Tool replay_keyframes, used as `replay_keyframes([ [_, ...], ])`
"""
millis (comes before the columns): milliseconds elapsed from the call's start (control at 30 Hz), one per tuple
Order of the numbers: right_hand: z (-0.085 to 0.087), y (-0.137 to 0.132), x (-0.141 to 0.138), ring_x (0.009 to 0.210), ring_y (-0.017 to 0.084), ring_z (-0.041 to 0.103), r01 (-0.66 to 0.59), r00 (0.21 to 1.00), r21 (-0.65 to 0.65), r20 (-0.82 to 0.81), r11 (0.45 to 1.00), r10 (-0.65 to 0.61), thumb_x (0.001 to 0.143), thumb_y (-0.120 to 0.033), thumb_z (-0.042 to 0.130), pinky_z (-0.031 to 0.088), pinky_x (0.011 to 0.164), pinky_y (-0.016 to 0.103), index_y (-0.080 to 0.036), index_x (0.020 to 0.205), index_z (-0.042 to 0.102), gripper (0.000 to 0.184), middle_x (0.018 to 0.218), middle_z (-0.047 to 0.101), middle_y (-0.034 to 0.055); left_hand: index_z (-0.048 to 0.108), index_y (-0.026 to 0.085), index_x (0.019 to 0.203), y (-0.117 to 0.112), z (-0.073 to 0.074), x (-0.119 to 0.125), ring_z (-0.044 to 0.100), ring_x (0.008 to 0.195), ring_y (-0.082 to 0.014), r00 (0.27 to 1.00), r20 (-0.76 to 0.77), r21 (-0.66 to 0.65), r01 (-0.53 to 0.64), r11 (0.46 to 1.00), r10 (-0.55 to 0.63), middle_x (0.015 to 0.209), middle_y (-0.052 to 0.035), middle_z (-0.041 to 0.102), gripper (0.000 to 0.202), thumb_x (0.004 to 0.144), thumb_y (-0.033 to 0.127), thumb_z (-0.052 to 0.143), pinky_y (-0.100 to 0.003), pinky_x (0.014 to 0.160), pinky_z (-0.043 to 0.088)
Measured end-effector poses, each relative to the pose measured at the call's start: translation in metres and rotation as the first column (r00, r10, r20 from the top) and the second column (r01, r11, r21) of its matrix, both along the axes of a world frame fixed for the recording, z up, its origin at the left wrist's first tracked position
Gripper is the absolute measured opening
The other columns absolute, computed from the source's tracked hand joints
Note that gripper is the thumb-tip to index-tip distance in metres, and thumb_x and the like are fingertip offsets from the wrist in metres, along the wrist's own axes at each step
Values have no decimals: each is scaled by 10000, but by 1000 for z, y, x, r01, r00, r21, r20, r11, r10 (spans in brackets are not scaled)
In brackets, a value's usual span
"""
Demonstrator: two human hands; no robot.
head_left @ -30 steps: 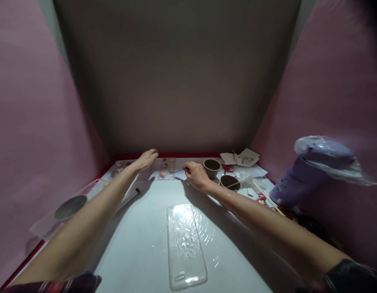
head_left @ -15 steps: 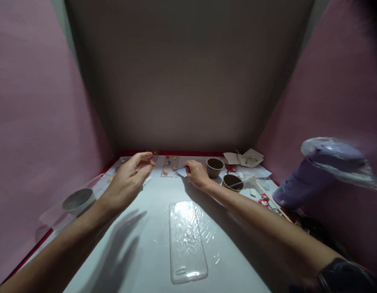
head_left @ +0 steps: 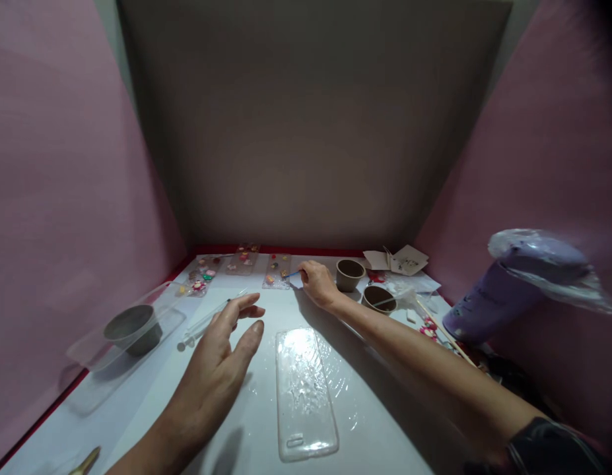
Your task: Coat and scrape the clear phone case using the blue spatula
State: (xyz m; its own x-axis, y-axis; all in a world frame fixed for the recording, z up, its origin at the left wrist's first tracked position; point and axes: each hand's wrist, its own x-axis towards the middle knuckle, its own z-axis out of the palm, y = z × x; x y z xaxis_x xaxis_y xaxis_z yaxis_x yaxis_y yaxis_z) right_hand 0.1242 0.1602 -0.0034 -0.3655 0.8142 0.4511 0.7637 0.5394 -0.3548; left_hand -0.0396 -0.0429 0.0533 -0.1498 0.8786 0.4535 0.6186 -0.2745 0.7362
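Note:
A clear phone case (head_left: 304, 389) lies flat on the white table (head_left: 152, 402) in front of me, wet and glossy. My left hand (head_left: 221, 356) hovers just left of it, fingers stretched out, holding nothing. My right hand (head_left: 318, 285) reaches to the far side and pinches a thin blue-tipped tool (head_left: 292, 274), its tip at a small clear strip of coloured charms (head_left: 276, 270). More charm strips (head_left: 221, 265) lie to the left of that one.
A clear syringe (head_left: 206, 322) lies near my left hand. A grey bowl (head_left: 130, 328) sits on a clear tray at left. Two brown cups (head_left: 349, 274) (head_left: 378, 298), folded paper (head_left: 402, 259), wooden sticks (head_left: 442, 332) and a purple dryer (head_left: 513, 280) crowd the right.
My left hand has pulled back from the far charm strips toward me and now hovers beside the phone case. My right hand has stayed at the strip with the tool.

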Motion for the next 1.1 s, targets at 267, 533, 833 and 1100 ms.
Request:
replay_keyframes([
  [267, 2, 0, 3, 827, 185, 610, -2, 1000, -9, 16, 1000, 2, 875, -94, 477, 390, 727, 262, -176, 936, 695, 241, 934, 698, 75, 568, 315, 1241, 7, 1, 7, 649, 1017, -249, 991, -45, 19, 130, 991, -129, 1096, -70, 687, 366, 888, 402, 519, -334, 648, 535],
  [533, -1, 0, 3, 846, 186, 613, 6, 1000, 0, 18, 1000, -6, 884, -107, 468, 386, 724, 261, -186, 949, 697, 251, 953, 700, 76, 633, 275, 1139, 24, -5, -12, 650, 986, -233, 981, -119, -7, 155, 988, -155, 1035, -63, 703, 304, 883, 389, 516, -380, 789, 536],
  [833, -1, -2, 2, 826, 187, 598, 10, 1000, 6, 28, 1000, -11, 878, -85, 460, 377, 716, 268, -170, 916, 690, 248, 930, 694, 82, 666, 226, 981, 64, -22, -57, 615, 955, -192, 940, -304, 182, 219, 958, -157, 961, -58, 685, 199, 907, 283, 491, -357, 850, 499],
  [1100, -2, -3, 0, 849, 193, 592, 22, 999, 27, 25, 999, -22, 898, -106, 453, 382, 727, 274, -172, 935, 688, 247, 940, 689, 82, 602, 207, 1129, 66, -13, -66, 590, 1002, -203, 789, -574, 305, 453, 838, -218, 954, -68, 689, 277, 889, 117, 496, -371, 849, 487],
])
